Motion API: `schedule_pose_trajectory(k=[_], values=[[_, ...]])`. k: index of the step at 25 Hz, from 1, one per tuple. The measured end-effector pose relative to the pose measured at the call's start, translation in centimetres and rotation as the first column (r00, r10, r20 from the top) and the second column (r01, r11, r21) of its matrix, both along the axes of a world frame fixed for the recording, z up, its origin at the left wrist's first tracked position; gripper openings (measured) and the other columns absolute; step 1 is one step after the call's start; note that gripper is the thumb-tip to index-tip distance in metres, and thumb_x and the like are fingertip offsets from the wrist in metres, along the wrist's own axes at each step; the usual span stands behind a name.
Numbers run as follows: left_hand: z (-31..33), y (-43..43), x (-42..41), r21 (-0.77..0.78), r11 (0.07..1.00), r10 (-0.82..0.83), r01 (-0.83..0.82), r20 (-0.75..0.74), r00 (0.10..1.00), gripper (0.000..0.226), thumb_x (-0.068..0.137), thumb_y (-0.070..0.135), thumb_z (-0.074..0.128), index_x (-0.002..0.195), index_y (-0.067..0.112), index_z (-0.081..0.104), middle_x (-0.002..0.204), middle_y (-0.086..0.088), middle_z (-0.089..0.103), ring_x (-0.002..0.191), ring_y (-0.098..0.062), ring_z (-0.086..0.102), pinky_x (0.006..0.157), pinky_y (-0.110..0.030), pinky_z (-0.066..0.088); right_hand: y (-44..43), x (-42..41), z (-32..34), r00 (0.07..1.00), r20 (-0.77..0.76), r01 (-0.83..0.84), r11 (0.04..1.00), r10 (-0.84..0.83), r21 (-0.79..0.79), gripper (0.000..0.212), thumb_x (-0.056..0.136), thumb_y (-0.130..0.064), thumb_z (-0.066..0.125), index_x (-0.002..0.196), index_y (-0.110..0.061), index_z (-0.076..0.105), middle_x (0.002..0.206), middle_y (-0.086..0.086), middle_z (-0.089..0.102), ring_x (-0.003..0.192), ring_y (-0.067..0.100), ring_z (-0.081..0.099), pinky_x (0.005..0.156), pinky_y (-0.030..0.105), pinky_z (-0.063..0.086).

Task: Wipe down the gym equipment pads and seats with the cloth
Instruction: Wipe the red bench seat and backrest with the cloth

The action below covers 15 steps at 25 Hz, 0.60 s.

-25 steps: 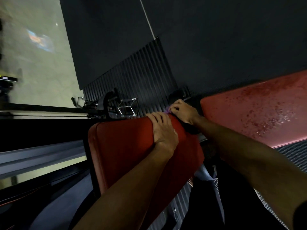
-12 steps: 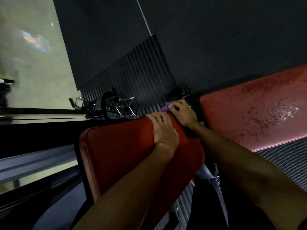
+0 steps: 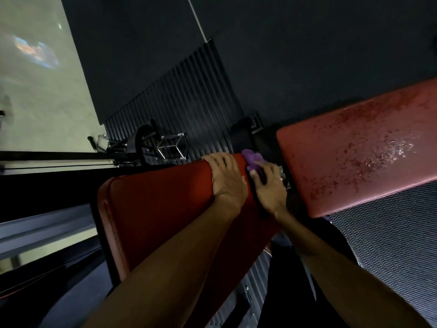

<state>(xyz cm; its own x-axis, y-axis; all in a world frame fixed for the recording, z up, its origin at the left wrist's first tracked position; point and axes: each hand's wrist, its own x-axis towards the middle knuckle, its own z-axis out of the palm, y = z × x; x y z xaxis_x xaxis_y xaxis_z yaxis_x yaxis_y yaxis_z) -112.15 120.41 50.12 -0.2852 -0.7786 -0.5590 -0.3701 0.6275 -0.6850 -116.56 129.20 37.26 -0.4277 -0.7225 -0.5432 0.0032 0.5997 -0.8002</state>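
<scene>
The step in hand looks like the wiping of the narrow end of the near pad (image 3: 165, 209), at the dark gap that parts it from the far pad (image 3: 354, 150). The right hand (image 3: 269, 188) clutches the cloth (image 3: 251, 157), which is bunched up and pressed against the top corner of the near pad, with part of it puffing out above the fingers. The left hand (image 3: 228, 183) lies on the face of the near pad with its fingers hooked over the upper edge, gripping it, seemingly to steady the pad against the rubbing.

The next move likely calls for the cloth to be drawn along that end and down into the gap, and then carried over to the far pad, which seems not yet wiped. Its surface is speckled with glistening droplets and wet blotches, thickest toward its middle.

Both pads are red, smooth and slightly glossy, like vinyl over foam, with rounded corners and a soft seam around the rim. The cloth is purple, soft and crumpled. Behind the pads lies a dark ribbed mat (image 3: 179, 110), and at the lower right a mat (image 3: 390, 233) with a fine woven grain
</scene>
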Motion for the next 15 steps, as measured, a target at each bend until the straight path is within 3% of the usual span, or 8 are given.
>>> schedule_pose_trajectory(k=[3, 5, 10, 12, 15], values=[[-0.1, -0.1, 0.0, -0.001, 1.000, -0.006, 0.006, -0.001, 1.000, 0.075, 0.101, 0.050, 0.021, 0.149, -0.008, 0.023, 0.147, -0.029, 0.033, 0.132, -0.049, 0.034, 0.110, -0.070, 0.020, 0.9, 1.5, -0.7, 0.999, -0.021, -0.037, 0.999, 0.037, -0.026, 0.045, 0.104, -0.049, 0.049, 0.146, -0.034, 0.049, 0.158, 0.004, 0.032, 0.140, 0.024, 0.038, 0.108, 0.040, 0.038], [0.0, -0.1, -0.1, -0.002, 1.000, -0.008, 0.008, -0.004, 1.000, 0.075, 0.101, 0.050, 0.021, 0.149, -0.008, 0.022, 0.147, -0.029, 0.033, 0.133, -0.049, 0.034, 0.110, -0.070, 0.020, -0.9, 0.5, -2.8, 0.998, -0.023, -0.063, 0.995, 0.065, 0.072, 0.047, 0.105, -0.052, 0.044, 0.148, -0.034, 0.045, 0.157, 0.005, 0.030, 0.138, 0.032, 0.041, 0.107, 0.046, 0.041], [0.0, -0.1, -0.1, 0.011, 1.000, -0.010, 0.010, -0.002, 1.000, 0.074, 0.102, 0.049, 0.021, 0.151, -0.008, 0.020, 0.149, -0.028, 0.032, 0.135, -0.049, 0.033, 0.111, -0.070, 0.020, -3.7, -2.4, -5.3, 0.978, 0.206, -0.053, 0.930, -0.025, 0.365, 0.058, 0.106, -0.055, 0.035, 0.159, -0.033, 0.028, 0.160, 0.013, 0.025, 0.139, 0.043, 0.040, 0.111, 0.054, 0.034], [0.2, 0.0, -0.2, 0.023, 1.000, 0.007, -0.007, -0.007, 1.000, 0.074, 0.102, 0.048, 0.023, 0.151, -0.008, 0.020, 0.148, -0.029, 0.032, 0.134, -0.049, 0.033, 0.111, -0.070, 0.020, -2.6, -1.4, -3.3, 0.985, 0.172, -0.076, 0.934, 0.016, 0.349, 0.059, 0.105, -0.058, 0.035, 0.159, -0.037, 0.025, 0.161, 0.010, 0.023, 0.140, 0.040, 0.039, 0.111, 0.053, 0.035], [0.1, 0.0, -0.1, 0.027, 1.000, -0.002, 0.002, -0.016, 1.000, 0.075, 0.102, 0.048, 0.027, 0.150, -0.008, 0.022, 0.148, -0.030, 0.033, 0.134, -0.049, 0.033, 0.112, -0.070, 0.019, 2.8, 1.7, 0.1, 0.994, 0.099, -0.054, 0.993, 0.044, 0.108, 0.053, 0.104, -0.056, 0.040, 0.155, -0.040, 0.035, 0.164, 0.002, 0.020, 0.147, 0.028, 0.031, 0.114, 0.047, 0.034]])
